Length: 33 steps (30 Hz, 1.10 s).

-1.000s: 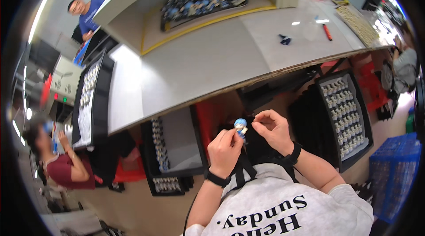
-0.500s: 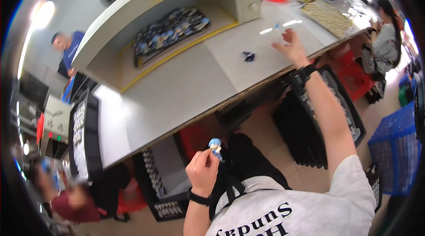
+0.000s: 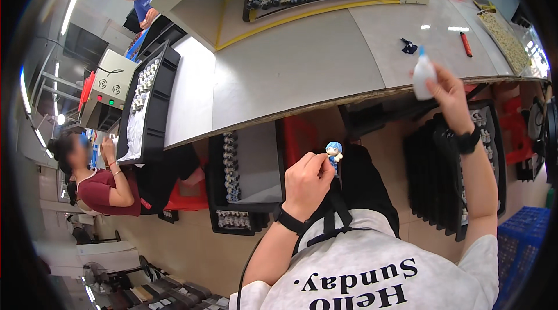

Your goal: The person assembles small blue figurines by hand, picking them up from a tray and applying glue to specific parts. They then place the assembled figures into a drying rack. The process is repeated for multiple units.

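Note:
Over my lap, my left hand (image 3: pixel 308 183) pinches a small blue-haired figurine (image 3: pixel 334 153) with a striped blue body. Its face and top stick out beyond my fingertips. At the table's near edge on the right, my right hand (image 3: pixel 450 95) is wrapped round a white squeeze bottle (image 3: pixel 424 79); its narrow blue tip points up and away from me. A small dark blue piece (image 3: pixel 409 46) of unclear shape lies on the table just beyond the bottle tip. Farther right on the tabletop lies a red pen-like stick (image 3: pixel 466 45).
A box-shaped machine (image 3: pixel 215 10) on the white table (image 3: pixel 279 66) holds a black tray (image 3: pixel 250 17) of blue-haired figurines. Black trays (image 3: pixel 174 54) of parts stand left and below. A mat of pale pieces (image 3: pixel 504 41) lies far right. Two people sit or stand at left.
My right hand, which was reaching empty over the table, now holds the squeeze bottle and has drawn back toward the edge. My left hand still holds the figurine. The whole view has shifted.

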{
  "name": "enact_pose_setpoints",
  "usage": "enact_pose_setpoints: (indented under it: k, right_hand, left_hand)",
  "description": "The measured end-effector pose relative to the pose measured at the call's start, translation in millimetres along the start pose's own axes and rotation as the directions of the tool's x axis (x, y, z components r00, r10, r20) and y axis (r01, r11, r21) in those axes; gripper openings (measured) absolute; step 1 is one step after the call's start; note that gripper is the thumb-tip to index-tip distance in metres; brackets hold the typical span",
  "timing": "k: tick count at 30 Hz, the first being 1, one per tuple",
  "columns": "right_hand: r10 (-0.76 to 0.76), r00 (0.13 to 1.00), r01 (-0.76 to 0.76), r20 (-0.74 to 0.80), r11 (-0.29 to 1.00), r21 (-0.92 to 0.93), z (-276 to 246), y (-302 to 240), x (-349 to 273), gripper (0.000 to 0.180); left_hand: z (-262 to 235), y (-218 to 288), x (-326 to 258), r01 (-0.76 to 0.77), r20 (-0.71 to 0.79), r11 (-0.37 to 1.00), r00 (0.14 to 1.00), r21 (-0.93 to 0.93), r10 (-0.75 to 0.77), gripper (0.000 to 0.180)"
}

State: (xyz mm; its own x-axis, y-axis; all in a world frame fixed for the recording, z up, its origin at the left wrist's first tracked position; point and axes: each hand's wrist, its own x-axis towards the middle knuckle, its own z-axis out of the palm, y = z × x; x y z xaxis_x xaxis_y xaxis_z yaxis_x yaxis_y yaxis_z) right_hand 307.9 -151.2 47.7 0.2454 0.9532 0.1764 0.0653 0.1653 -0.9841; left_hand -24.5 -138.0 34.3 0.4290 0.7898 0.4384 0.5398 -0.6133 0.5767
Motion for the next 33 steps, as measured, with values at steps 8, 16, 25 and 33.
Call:
enact_pose_setpoints:
  k: [8,16,25,33]
  right_hand:
    - [0.076,0.869,0.070,0.488,0.959,-0.274,63.9,-12.3,-46.6,0.035]
    - [0.000,0.815,0.252,0.580,0.901,-0.354,72.5,-13.3,-52.0,0.034]
    - [-0.048,0.806,0.370,0.590,0.819,-0.438,76.0,-18.9,-53.1,0.032]
    - [-0.103,0.791,0.460,0.603,0.749,-0.476,78.4,-23.0,-51.6,0.031]
  left_hand:
    - [1.7,2.4,-5.2,-0.038,0.060,0.999,0.997,-0.004,0.038,0.006]
    - [1.1,7.1,-8.3,-0.101,0.039,0.994,0.994,0.039,0.099,0.008]
    - [0.8,9.1,-11.4,-0.113,0.047,0.991,0.993,0.077,0.109,0.008]
    - [3.2,8.3,-11.9,-0.120,0.034,0.990,0.992,0.079,0.118,0.008]
